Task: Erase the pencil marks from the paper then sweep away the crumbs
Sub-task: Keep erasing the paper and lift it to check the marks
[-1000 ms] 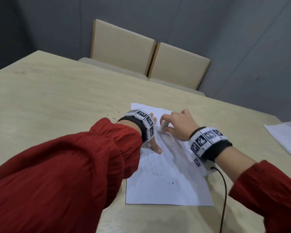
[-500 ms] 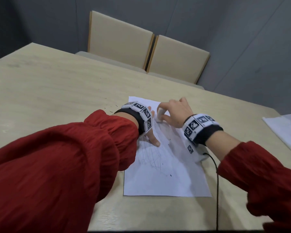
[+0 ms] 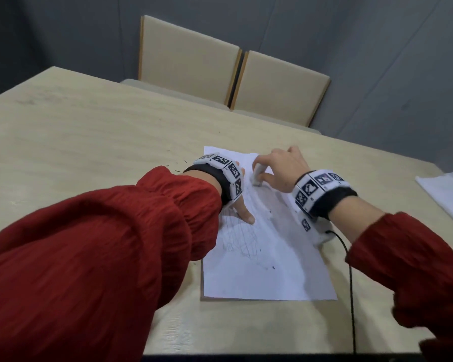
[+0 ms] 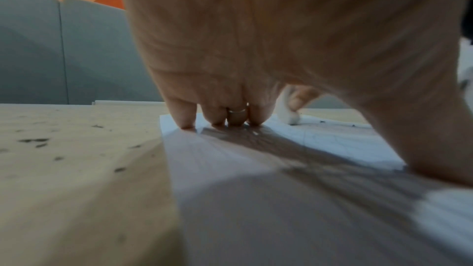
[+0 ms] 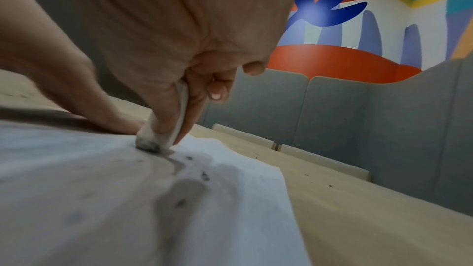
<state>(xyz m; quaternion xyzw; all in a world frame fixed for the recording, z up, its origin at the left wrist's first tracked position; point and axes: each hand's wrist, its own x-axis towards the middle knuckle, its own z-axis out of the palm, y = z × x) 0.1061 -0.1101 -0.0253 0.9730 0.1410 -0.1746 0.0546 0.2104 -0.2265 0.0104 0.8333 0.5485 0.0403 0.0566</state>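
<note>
Erasing pencil marks at the far end of the sheet

The right hand (image 3: 280, 168) pinches a white eraser (image 5: 163, 135), its grey tip on the paper (image 3: 267, 280) near the far edge; the left hand (image 4: 256, 48), fingers spread flat, pins the sheet beside it. Short, light strokes away from the pinning fingers should avoid buckling; pencil lines (image 3: 242, 241) nearer the sheet's middle remain.
</note>
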